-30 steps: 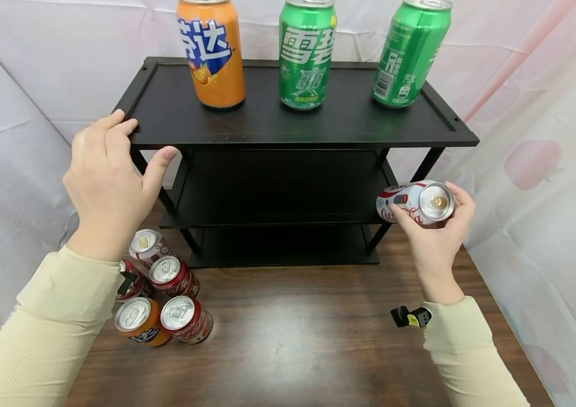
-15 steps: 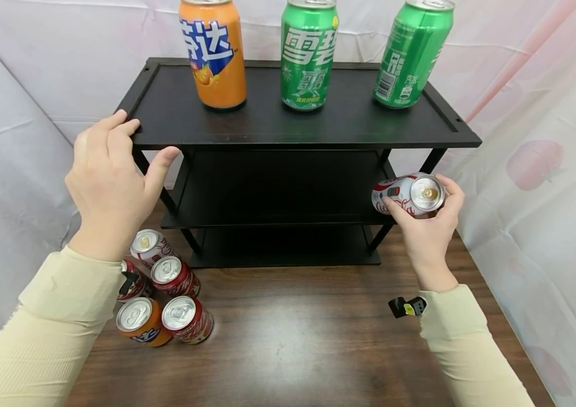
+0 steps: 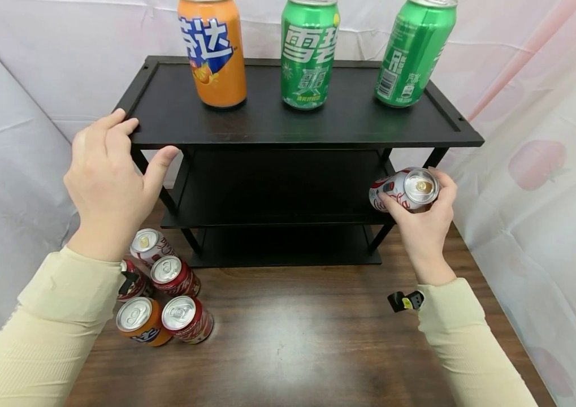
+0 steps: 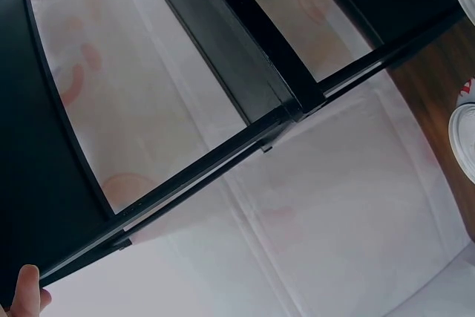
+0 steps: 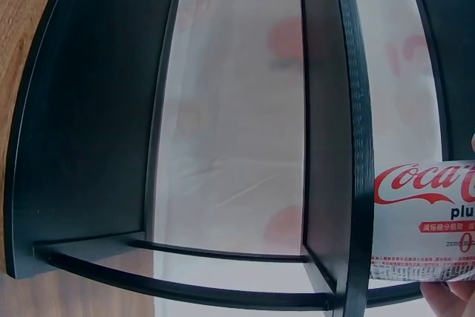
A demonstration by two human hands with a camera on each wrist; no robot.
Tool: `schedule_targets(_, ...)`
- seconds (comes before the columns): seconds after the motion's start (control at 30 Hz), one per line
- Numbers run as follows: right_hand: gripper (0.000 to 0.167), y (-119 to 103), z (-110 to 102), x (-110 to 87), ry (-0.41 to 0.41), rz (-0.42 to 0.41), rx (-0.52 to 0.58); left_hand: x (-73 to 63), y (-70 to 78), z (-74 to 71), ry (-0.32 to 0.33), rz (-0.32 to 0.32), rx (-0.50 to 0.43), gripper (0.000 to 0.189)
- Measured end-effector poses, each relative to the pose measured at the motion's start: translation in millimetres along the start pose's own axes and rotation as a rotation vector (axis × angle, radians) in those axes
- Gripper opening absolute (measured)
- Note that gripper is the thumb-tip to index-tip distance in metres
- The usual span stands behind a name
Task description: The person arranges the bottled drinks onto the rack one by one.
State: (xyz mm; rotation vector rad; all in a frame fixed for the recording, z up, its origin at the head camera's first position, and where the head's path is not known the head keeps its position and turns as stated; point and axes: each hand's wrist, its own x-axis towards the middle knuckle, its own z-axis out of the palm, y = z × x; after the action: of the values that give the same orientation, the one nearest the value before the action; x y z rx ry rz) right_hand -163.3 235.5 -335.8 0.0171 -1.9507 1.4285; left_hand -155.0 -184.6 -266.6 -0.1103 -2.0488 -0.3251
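My right hand [image 3: 426, 232] grips a white and red Coca-Cola can [image 3: 403, 189], thumb on one side and fingers around the other. The can leans at the right end of the middle shelf [image 3: 277, 192], its top toward me. In the right wrist view the Coca-Cola can [image 5: 427, 220] is beside the shelf's edge; whether its base touches the board I cannot tell. My left hand [image 3: 109, 181] rests on the left front corner of the black rack's top shelf [image 3: 267, 127], with fingers extended and thumb spread. Only its fingertips show in the left wrist view.
On the top shelf stand an orange Fanta can [image 3: 216, 62] and two green Sprite cans, one in the middle [image 3: 308, 62] and one at right [image 3: 410, 62]. Several cans, including an orange can [image 3: 150, 328], stand on the wooden floor [image 3: 288, 339] at lower left.
My right hand has moved the Coca-Cola can left and away from me, toward the middle shelf. The left hand has stayed at its corner.
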Motion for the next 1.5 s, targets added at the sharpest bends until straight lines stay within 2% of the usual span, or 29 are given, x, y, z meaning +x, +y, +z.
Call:
schedule_targets(0.1, 0.078, -1, 0, 2.3, -0.027, 0.006, -0.044, 0.0, -0.2, -0.5, 0.003, 0.0, 0.003, 0.09)
schedule_targets(0.23, 0.078, -4, 1, 7.5, -0.076, 0.009, -0.164, 0.5, -0.1, -0.6, 0.009, -0.002, -0.001, 0.09)
schedule_targets(0.3, 0.078, -7, 1, 10.5, -0.104, -0.002, -0.237, 0.4, 0.0, -0.6, 0.013, -0.004, -0.001, 0.091)
schedule_targets(0.43, 0.079, -10, 2, 15.2, -0.151, -0.036, -0.307, 0.1, 0.0, -1.0, 0.014, -0.006, -0.003, 0.091)
schedule_targets(0.7, 0.082, -12, 3, 20.6, -0.197, -0.034, -0.343, 0.7, -0.9, -1.6, 0.002, -0.005, 0.003, 0.089)
schedule_targets(0.97, 0.083, -8, 8, 25.5, -0.243, -0.081, -0.384, 0.4, -1.0, -1.4, -0.015, -0.002, 0.007, 0.09)
schedule_targets(1.3, 0.084, -5, 10, 31.0, -0.273, -0.036, -0.379, 0.5, 0.0, -0.3, -0.009, 0.001, 0.005, 0.089)
schedule_targets(1.5, 0.084, -3, 10, 32.9, -0.279, -0.041, -0.386, 0.7, 0.1, 0.5, -0.006, 0.003, 0.004, 0.089)
